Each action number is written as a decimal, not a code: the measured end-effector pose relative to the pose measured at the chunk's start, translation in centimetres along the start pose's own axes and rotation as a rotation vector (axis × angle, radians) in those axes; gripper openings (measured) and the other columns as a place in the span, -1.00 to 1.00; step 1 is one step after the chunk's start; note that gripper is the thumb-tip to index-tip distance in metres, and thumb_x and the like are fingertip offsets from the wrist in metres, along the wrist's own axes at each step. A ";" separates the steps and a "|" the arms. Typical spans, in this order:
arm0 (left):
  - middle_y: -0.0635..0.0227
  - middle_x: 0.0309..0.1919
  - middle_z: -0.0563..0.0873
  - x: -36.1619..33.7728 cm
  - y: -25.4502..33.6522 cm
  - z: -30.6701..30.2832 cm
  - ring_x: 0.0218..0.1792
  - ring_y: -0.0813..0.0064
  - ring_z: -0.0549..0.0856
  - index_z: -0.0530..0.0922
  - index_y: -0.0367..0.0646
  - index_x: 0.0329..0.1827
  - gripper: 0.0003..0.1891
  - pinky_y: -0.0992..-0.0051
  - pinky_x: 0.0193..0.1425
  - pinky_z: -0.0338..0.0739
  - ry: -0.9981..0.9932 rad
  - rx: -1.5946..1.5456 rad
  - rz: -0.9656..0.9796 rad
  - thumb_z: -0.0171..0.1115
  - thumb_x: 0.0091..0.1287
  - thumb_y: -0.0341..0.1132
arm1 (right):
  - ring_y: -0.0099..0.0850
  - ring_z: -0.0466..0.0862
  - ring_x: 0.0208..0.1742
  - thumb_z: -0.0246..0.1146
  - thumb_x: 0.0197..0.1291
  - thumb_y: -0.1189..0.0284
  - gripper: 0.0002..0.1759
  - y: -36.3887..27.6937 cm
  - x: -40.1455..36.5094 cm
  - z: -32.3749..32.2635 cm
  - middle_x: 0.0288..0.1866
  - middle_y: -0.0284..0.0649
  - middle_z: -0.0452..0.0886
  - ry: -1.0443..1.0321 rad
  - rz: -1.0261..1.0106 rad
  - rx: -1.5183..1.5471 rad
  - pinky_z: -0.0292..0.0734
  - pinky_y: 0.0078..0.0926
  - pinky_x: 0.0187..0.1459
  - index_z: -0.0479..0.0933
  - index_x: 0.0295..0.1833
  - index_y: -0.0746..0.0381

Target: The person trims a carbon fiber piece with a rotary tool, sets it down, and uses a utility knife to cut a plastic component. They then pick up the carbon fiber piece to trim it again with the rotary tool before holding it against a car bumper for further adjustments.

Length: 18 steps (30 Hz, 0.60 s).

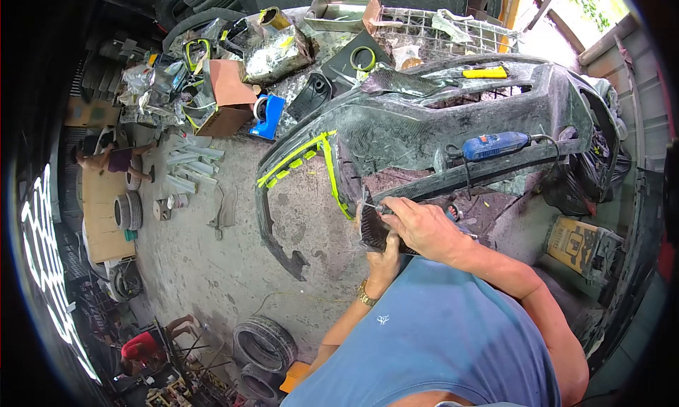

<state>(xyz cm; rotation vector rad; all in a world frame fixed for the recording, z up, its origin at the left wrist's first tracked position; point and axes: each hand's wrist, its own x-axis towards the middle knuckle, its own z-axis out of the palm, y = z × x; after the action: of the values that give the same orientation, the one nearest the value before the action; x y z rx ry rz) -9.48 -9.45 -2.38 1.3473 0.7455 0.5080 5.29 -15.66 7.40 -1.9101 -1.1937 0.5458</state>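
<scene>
The left hand [382, 267] grips one dark piece [373, 228] near one large shell [453, 124]; the right hand [424, 227] clasps one slim tool [385, 210], partly hiding it; one blue power tool [495, 146] rests on the shell.

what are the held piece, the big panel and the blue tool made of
Held piece: probably carbon fibre, dark with a fine woven pattern.
Big panel: possibly the same, dull and dusty, weave faintly showing in places.
Blue tool: likely hard plastic casing, smooth, slight sheen.
</scene>
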 end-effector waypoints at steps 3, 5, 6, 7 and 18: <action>0.24 0.22 0.42 -0.2 0.1 0.1 0.15 0.45 0.48 -0.01 -0.25 0.52 -0.30 0.42 0.29 0.39 -0.006 -0.032 -0.019 0.11 0.37 -0.50 | 0.04 0.67 -0.23 0.24 0.29 0.39 -0.70 -0.7 -0.1 -0.4 -0.19 0.01 0.64 -0.045 0.040 -0.006 0.59 -0.11 -0.29 0.44 0.05 0.30; 0.24 0.23 0.40 -0.2 0.3 0.2 0.16 0.44 0.47 -0.01 -0.25 0.53 -0.29 0.41 0.30 0.38 -0.010 -0.071 -0.043 0.13 0.37 -0.49 | 0.04 0.67 -0.23 0.23 0.29 0.39 -0.70 -0.6 -0.1 -0.4 -0.19 0.01 0.64 -0.060 0.049 -0.012 0.60 -0.12 -0.29 0.44 0.06 0.30; 0.23 0.25 0.39 -0.1 0.3 0.1 0.19 0.43 0.46 -0.01 -0.25 0.53 -0.28 0.39 0.32 0.36 -0.030 -0.055 -0.060 0.14 0.36 -0.48 | 0.04 0.67 -0.23 0.23 0.29 0.38 -0.69 -0.3 -0.1 -0.3 -0.19 0.01 0.64 -0.044 0.046 -0.009 0.60 -0.11 -0.28 0.44 0.06 0.30; 0.22 0.27 0.37 -0.1 0.3 0.0 0.22 0.42 0.44 -0.01 -0.25 0.53 -0.28 0.38 0.33 0.35 -0.048 -0.037 -0.077 0.16 0.36 -0.46 | 0.04 0.67 -0.22 0.23 0.29 0.37 -0.68 -0.1 -0.1 -0.2 -0.18 0.02 0.64 -0.028 0.042 -0.006 0.60 -0.11 -0.28 0.43 0.07 0.30; 0.20 0.28 0.37 -0.1 -1.2 -0.5 0.25 0.39 0.42 0.01 -0.25 0.52 -0.28 0.34 0.35 0.34 -0.024 -0.020 -0.031 0.16 0.35 -0.46 | 0.04 0.67 -0.21 0.23 0.30 0.35 -0.66 -0.3 -0.4 0.0 -0.14 0.00 0.64 -0.073 0.049 -0.037 0.60 -0.10 -0.26 0.43 0.09 0.30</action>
<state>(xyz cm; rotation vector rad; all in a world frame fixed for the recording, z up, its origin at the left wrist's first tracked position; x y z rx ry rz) -10.03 -9.40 -3.53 1.3197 0.7391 0.4734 4.99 -15.97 7.63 -1.9703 -1.2136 0.6285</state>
